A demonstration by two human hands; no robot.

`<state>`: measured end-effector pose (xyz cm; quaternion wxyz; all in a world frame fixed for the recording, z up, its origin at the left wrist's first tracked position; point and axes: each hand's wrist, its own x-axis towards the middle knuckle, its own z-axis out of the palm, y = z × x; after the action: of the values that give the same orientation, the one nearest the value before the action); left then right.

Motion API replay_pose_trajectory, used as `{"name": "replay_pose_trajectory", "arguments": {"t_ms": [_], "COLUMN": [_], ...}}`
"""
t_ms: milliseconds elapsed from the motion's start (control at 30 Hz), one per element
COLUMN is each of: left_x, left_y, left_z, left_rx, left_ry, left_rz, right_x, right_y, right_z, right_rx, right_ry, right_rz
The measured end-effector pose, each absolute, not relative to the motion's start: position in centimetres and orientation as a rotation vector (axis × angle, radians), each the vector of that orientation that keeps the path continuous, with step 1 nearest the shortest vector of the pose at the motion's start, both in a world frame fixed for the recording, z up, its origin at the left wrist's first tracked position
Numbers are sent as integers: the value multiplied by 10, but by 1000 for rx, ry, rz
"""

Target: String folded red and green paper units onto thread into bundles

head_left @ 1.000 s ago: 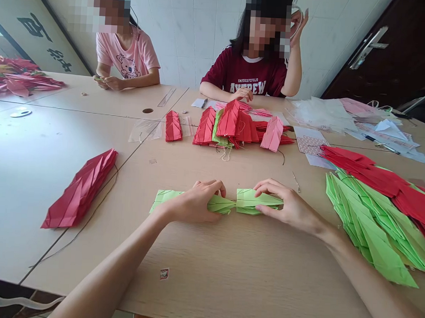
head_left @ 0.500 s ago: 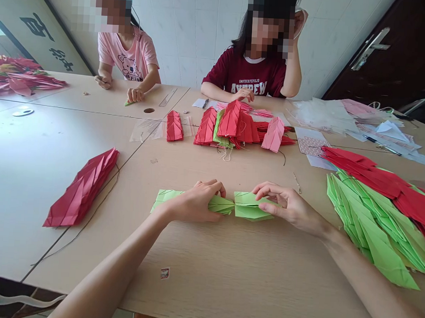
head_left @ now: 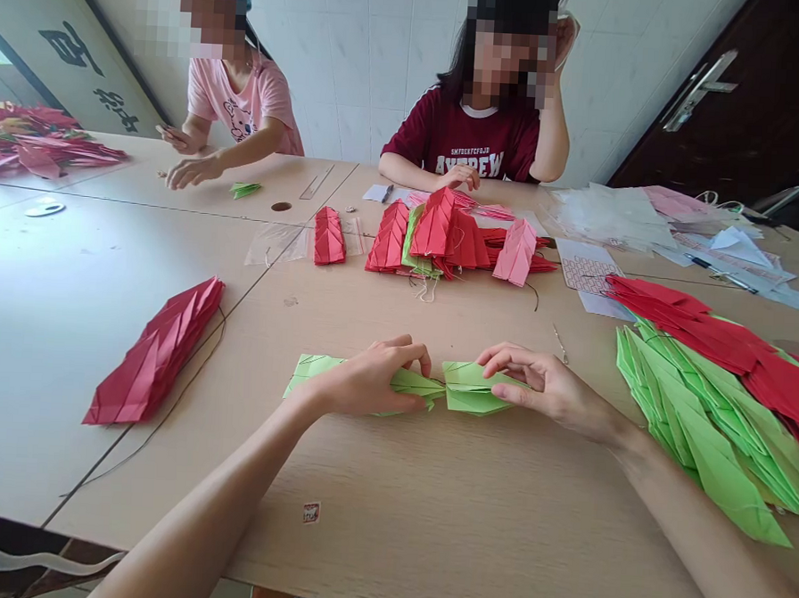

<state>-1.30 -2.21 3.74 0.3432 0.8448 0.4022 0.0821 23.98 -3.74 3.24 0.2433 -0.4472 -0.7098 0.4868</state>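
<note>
Two green folded paper pieces lie end to end on the table in front of me, their narrow tips meeting between my hands. Over the left folded paper [head_left: 316, 366] arches my left hand [head_left: 372, 378], thumb at the near edge and fingers at the far edge, gripping it. My right hand [head_left: 539, 382] holds the right folded paper [head_left: 468, 394] between thumb and fingers at its outer end. The palms and fingers hide parts of both pieces. Dark lines, which look like thread, run across the green paper.
A red pleated paper bundle [head_left: 159, 353] with a dark cord lies at left. Red and green folded stacks [head_left: 707, 422] are at right. More red pieces [head_left: 436, 238] stand mid-table. Two people sit opposite; a small green paper [head_left: 245, 189] lies near one person's hand [head_left: 195, 170].
My hands stay nearly in place on the green papers. Across the table, the left person's hand has lifted off the small green paper and moved left.
</note>
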Motion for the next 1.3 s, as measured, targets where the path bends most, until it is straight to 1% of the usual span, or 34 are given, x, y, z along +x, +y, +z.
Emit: {"name": "replay_pose_trajectory", "arguments": {"t_ms": [300, 1300], "left_x": [-14, -14], "left_y": [-21, -21], "left_z": [41, 41], "left_rx": [2196, 2183], "left_ry": [932, 1015], "left_rz": [254, 360], "right_x": [241, 241], "right_y": [-38, -39], "right_z": [34, 27], "right_rx": [-1226, -1164], "right_ry": [-1926, -2062], "right_rz": [1367, 1271]}}
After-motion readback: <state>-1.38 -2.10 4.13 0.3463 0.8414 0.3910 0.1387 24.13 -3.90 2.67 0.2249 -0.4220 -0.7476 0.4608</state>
